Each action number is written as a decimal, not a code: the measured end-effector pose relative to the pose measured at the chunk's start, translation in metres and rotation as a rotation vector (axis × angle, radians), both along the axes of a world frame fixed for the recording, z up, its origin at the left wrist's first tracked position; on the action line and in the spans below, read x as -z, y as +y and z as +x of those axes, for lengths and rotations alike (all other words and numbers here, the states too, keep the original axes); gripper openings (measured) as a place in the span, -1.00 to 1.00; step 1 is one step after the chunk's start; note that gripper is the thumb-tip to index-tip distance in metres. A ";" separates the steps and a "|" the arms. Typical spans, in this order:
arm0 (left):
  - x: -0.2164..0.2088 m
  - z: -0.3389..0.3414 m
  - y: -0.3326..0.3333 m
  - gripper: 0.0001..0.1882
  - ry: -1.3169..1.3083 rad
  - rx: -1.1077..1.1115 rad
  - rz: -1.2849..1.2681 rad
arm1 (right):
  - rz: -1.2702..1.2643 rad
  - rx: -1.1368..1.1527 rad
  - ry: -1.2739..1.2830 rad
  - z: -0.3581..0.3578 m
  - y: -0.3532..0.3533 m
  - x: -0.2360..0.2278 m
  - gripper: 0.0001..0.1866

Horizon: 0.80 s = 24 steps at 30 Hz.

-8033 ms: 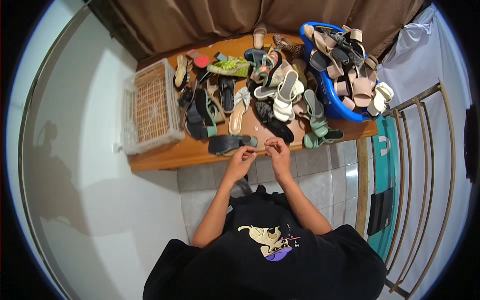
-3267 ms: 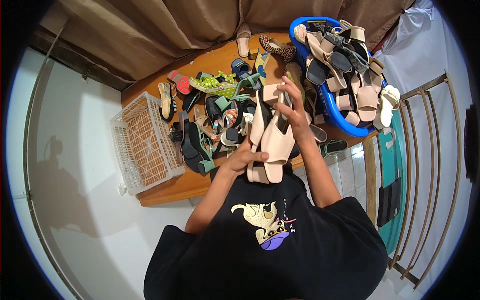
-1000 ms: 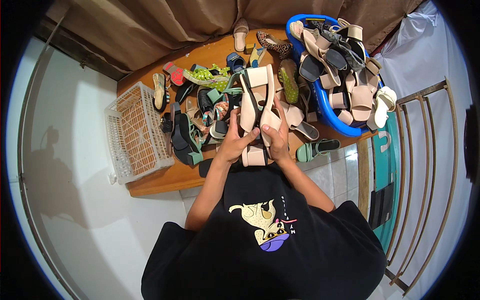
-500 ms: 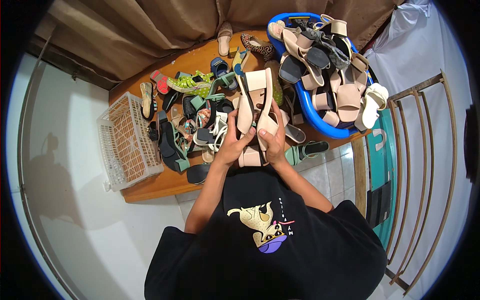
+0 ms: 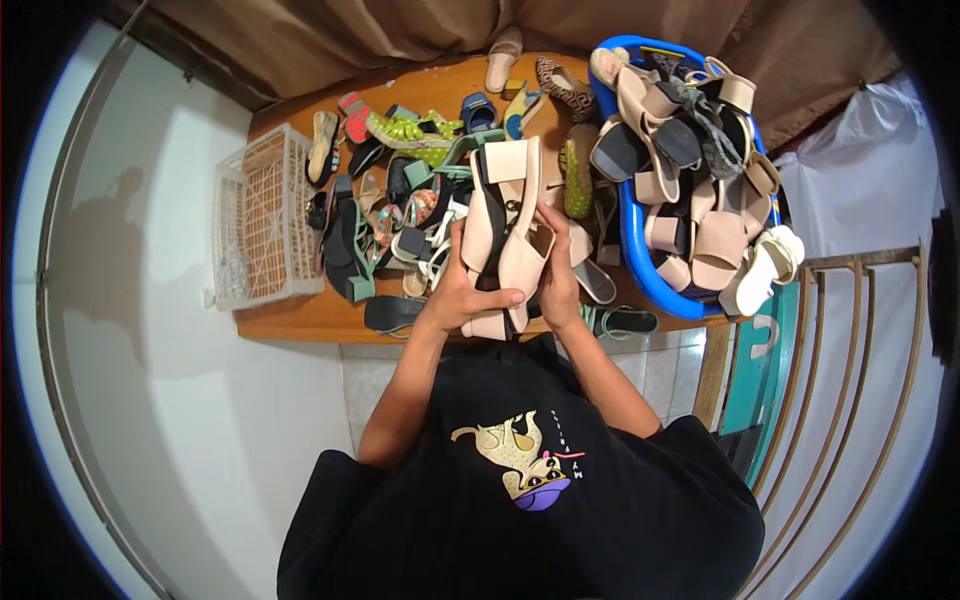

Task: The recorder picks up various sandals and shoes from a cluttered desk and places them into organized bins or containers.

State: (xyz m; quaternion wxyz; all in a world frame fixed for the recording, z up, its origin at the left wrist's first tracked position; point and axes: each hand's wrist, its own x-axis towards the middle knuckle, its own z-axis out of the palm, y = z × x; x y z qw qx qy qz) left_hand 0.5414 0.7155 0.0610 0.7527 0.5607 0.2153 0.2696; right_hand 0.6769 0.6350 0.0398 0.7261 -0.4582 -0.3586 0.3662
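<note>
A pair of beige block-heeled sandals (image 5: 527, 262) is pressed together upright in front of my chest, heels up and toes down. My left hand (image 5: 462, 297) grips them from the left, its thumb lying across the lower front. On the right edge, my right hand (image 5: 560, 285) is closed against the sandals, with fingers partly hidden behind them. Behind and left of them lies a heap of mixed footwear, including a green polka-dot sandal (image 5: 412, 135), white strappy sandals (image 5: 436, 250) and a black sandal with a green heel (image 5: 345, 245).
A blue tub (image 5: 632, 225) piled with beige, black and white sandals stands at the right of the wooden table (image 5: 285, 318). At the left end is a white plastic crate (image 5: 265, 225). Brown curtains (image 5: 380, 30) hang behind; a wooden rack (image 5: 840, 400) stands at right.
The two sandals have come closer together in my hands. My left thumb now lies across them, while my right thumb has left their front. The whole view has shifted slightly.
</note>
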 end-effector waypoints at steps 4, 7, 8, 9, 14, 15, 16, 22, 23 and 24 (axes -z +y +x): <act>0.002 -0.013 -0.014 0.15 0.011 -0.104 -0.050 | -0.071 -0.022 0.016 0.005 0.012 -0.004 -0.44; 0.000 -0.023 -0.024 0.12 0.025 -0.231 0.025 | -0.011 -0.049 0.039 -0.005 0.018 -0.013 -0.44; -0.002 -0.030 -0.028 0.12 0.005 -0.250 0.014 | -0.006 -0.119 0.078 -0.012 0.016 -0.020 -0.41; -0.005 -0.036 -0.030 0.12 -0.018 -0.274 0.007 | 0.002 -0.193 0.114 -0.017 0.016 -0.025 -0.38; 0.000 -0.083 -0.053 0.18 -0.017 -0.483 0.045 | -0.006 -0.267 0.177 -0.061 0.017 -0.029 -0.34; -0.002 -0.095 -0.062 0.19 -0.015 -0.537 0.070 | -0.011 -0.322 0.170 -0.072 0.014 -0.032 -0.32; -0.006 -0.103 -0.072 0.19 -0.038 -0.587 0.047 | -0.024 -0.382 0.166 -0.080 0.011 -0.029 -0.32; -0.002 -0.174 -0.152 0.18 -0.020 -0.846 0.022 | -0.029 -0.659 0.221 -0.155 -0.028 -0.016 -0.29; 0.000 -0.186 -0.170 0.16 -0.042 -0.897 -0.015 | -0.054 -0.701 0.227 -0.169 -0.041 -0.017 -0.29; -0.001 -0.197 -0.190 0.16 -0.045 -0.949 -0.020 | -0.066 -0.752 0.223 -0.183 -0.056 -0.016 -0.29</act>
